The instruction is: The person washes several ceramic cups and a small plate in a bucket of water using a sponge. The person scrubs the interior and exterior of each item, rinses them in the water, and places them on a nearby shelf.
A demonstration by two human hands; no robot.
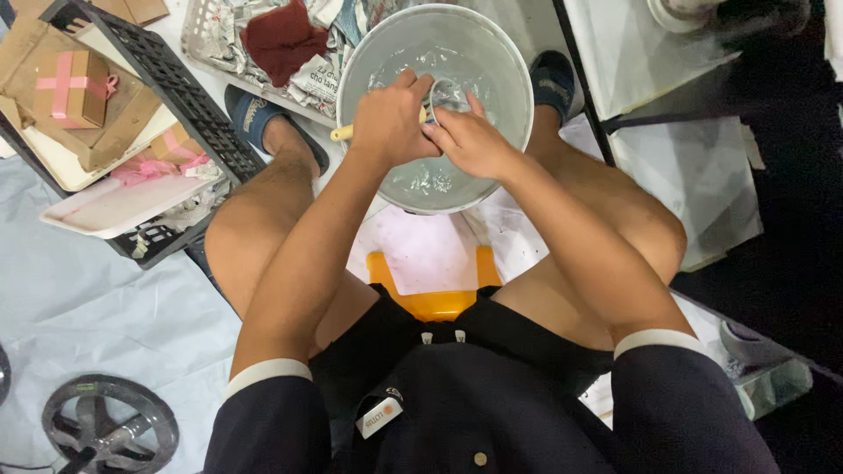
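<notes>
A pale grey bucket (500, 61) with water in it stands on the floor between my feet. Both hands are over it. My left hand (389, 118) is closed around a tool with a yellowish handle (341, 133) that sticks out to the left. My right hand (470, 139) holds a small clear glass object (445, 92) by its rim, pressed against the left hand. What the tool's working end looks like is hidden by my fingers.
A black crate (171, 79) with cardboard, a ribboned box (75, 86) and white trays sits at left. A white basket (206, 26) of newspaper and dark red cloth lies behind. An orange stool (435, 298) is under me, a fan (110, 430) at lower left.
</notes>
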